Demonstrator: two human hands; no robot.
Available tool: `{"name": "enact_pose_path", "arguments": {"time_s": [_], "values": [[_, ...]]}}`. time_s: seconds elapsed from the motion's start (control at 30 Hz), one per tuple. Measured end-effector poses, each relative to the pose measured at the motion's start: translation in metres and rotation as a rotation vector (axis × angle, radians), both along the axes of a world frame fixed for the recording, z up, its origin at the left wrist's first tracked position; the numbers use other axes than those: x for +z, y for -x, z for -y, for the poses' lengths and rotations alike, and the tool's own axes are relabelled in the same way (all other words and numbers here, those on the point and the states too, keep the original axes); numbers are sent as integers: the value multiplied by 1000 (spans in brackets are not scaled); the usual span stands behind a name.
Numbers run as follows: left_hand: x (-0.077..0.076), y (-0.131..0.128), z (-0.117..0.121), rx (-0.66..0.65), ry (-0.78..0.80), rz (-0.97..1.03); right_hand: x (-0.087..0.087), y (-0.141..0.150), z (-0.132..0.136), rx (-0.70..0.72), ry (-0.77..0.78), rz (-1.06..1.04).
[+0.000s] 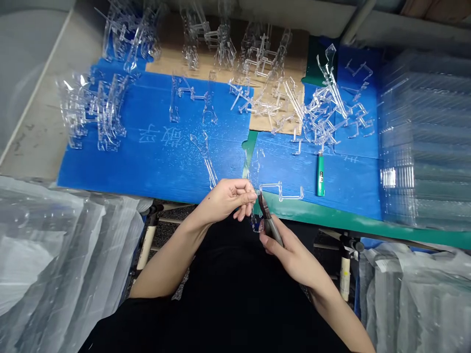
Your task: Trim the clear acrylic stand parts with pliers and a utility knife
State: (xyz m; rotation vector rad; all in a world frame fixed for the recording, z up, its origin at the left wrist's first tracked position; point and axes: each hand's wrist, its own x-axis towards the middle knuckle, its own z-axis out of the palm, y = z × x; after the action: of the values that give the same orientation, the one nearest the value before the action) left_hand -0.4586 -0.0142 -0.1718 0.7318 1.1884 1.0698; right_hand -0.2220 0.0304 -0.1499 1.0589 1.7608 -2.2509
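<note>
My left hand (228,198) pinches a clear plastic stand piece (253,171) at the near edge of the blue sheet (154,157), fingers closed on it. My right hand (285,252) grips small cutting pliers (268,220), whose jaws point up at the lower part of that clear piece, right beside my left fingertips. A second clear bracket (281,192) lies flat on the sheet just right of my hands.
Assembled clear stands (95,110) crowd the left and far side. A heap of loose clear parts (324,115) lies at the right, by a green lighter (320,174). Stacked clear trays (423,142) stand at far right. Plastic bags (55,255) flank my lap.
</note>
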Motion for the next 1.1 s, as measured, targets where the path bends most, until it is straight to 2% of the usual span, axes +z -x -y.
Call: {"name": "enact_pose_path", "arguments": {"time_s": [0.47, 0.57, 0.67, 0.77, 0.87, 0.97, 1.03, 1.1], "values": [[5, -16, -19, -90, 23, -22, -3, -24, -16, -25, 115, -63], [6, -22, -43, -102, 34, -19, -11, -21, -29, -95, 210, -133], [6, -22, -92, -80, 86, -82, -23, -8, -59, -182, 232, -161], [10, -15, -147, -74, 133, -258, -25, -4, -99, -244, 43, -101], [21, -2, -178, -69, 88, -416, -15, -26, -131, -341, -271, 73], [30, 10, -175, -50, 36, -535, -10, -55, -154, -497, -633, 374], [33, 14, -159, -31, 3, -560, -12, -63, -167, -604, -831, 580], [33, 13, -135, -9, -31, -532, -15, -61, -176, -652, -976, 721]]}}
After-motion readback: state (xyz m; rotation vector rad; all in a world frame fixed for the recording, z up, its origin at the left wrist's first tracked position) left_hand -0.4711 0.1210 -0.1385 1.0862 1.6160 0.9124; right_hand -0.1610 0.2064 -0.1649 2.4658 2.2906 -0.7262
